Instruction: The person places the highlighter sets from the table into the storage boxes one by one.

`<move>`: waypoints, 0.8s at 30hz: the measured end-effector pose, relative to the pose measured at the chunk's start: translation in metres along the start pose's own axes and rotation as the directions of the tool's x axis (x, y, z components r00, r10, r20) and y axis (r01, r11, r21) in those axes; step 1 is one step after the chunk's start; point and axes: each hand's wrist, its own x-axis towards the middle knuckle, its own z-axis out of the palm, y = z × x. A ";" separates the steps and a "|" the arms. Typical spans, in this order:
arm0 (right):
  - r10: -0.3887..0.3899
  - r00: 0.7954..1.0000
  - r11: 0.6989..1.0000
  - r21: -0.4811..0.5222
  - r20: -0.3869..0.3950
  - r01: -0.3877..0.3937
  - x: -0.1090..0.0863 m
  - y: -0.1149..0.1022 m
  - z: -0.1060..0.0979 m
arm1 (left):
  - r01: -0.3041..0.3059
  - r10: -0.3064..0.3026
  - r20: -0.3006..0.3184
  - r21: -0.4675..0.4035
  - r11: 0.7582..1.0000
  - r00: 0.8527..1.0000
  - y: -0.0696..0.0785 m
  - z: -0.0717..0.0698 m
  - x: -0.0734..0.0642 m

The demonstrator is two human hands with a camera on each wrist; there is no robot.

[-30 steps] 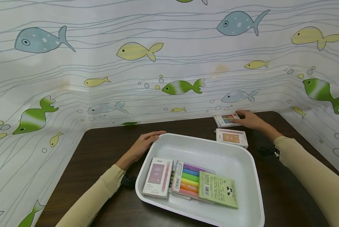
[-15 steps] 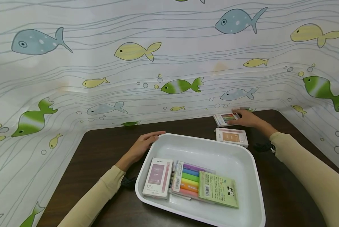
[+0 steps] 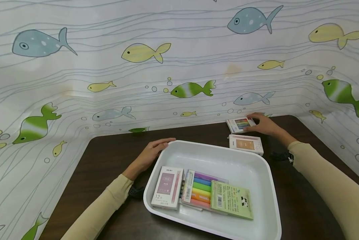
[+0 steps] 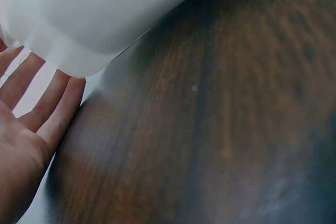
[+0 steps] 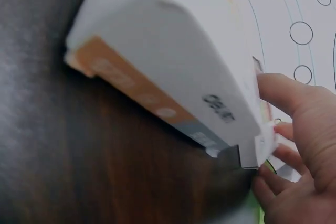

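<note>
My left hand [image 3: 149, 154] rests at the far left corner of a white plastic tray [image 3: 242, 173]; in the left wrist view its straight fingers [image 4: 50, 100] touch the rim. At the back right, my right hand [image 3: 266, 124] pinches the right end of a flat white box [image 3: 235, 126] with a window showing coloured strips. In the right wrist view the thumb [image 5: 281, 90] lies at that box's edge, the fingers on its other side. A white box with an orange label [image 3: 245, 144] lies just nearer and hides much of the held one there.
Inside the tray lie a white box with a purple label [image 3: 166, 186], a clear pack of rainbow-coloured markers [image 3: 199, 190] and a green packet with a panda [image 3: 232, 200]. A fish-print sheet [image 3: 155, 110] rises behind the dark wooden table [image 3: 107, 163].
My right hand has shifted slightly left and back at the far box's end, its thumb moving a little over the window. My left hand and the tray stay in place.
</note>
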 end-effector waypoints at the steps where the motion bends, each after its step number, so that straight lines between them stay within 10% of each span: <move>1: -0.007 1.000 1.000 0.010 -0.015 0.007 0.000 0.000 0.001 | -0.004 0.004 0.003 0.001 1.000 1.000 0.000 0.000 0.000; 11: -0.039 0.990 0.990 0.131 -0.137 0.058 -0.007 -0.003 0.014 | 0.012 -0.012 0.009 -0.013 1.000 1.000 -0.001 -0.003 0.001; 24: 0.107 0.985 0.943 0.327 -0.136 -0.057 -0.016 -0.001 0.007 | 0.000 -0.001 0.014 0.004 1.000 1.000 -0.003 -0.003 0.002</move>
